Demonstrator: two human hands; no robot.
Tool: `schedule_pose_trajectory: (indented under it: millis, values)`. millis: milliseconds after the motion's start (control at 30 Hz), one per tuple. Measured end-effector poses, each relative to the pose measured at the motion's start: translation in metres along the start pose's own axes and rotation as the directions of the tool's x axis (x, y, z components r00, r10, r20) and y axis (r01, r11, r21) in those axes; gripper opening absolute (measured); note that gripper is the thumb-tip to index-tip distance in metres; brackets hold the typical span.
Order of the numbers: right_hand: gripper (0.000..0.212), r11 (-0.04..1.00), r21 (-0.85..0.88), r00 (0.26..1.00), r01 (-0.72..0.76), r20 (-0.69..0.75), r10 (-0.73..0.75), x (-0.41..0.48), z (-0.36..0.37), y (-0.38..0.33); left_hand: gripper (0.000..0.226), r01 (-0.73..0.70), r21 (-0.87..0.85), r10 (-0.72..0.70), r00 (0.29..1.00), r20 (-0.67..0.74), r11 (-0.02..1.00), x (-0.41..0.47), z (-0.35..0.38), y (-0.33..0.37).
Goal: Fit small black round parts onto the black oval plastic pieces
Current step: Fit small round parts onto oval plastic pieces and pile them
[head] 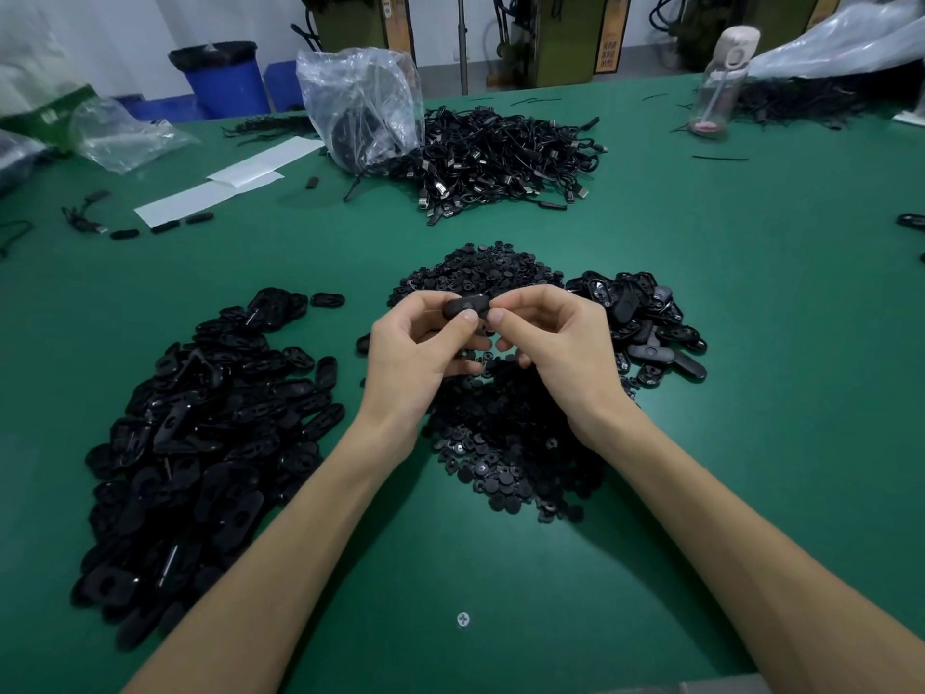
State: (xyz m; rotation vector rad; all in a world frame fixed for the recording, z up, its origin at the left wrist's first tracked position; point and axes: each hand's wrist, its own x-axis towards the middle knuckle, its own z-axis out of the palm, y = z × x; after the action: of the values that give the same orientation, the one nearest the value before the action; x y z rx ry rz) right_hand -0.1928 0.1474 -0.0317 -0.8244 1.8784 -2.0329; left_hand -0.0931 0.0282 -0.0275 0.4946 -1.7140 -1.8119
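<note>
Pinching one black oval plastic piece (pixel 465 306) between them, left hand (pixel 420 355) and right hand (pixel 555 343) grip its ends above the green table (pixel 751 443), heap of small black round parts (pixel 505 443) beneath, oval pieces piled (pixel 200 443) left.

Everything's black here: oval pieces (pixel 210 433), round parts (pixel 505 443), cables (pixel 505 152), all on a plain green table (pixel 751 343), plus a blue bin (pixel 225 82).
</note>
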Motion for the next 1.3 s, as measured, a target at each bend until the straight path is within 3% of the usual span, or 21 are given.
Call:
schedule_pose_trajectory:
  millis: [333,700,1100,1300]
  values:
    - [0.003,0.992,-0.113,0.997,0.062,-0.047,-0.068,-0.001,-0.002,-0.002,0.022,-0.055,0.14,0.053,0.998,0.016,0.989,0.001,0.002,-0.005]
    - [0.005,0.951,-0.286,0.987,0.122,-0.066,-0.146,-0.005,0.0,-0.007,0.02,-0.027,0.078,0.022,0.998,0.062,0.997,-0.004,0.006,-0.003]
    - [0.004,0.929,-0.316,0.974,0.192,-0.059,-0.221,-0.009,0.002,-0.01,0.011,-0.001,0.005,0.001,0.996,0.085,1.0,-0.007,0.006,0.001]
    - [0.001,0.865,-0.443,0.959,0.234,-0.038,-0.279,-0.008,0.003,-0.01,0.012,0.04,-0.026,-0.038,0.995,0.095,0.999,-0.01,0.01,0.0]
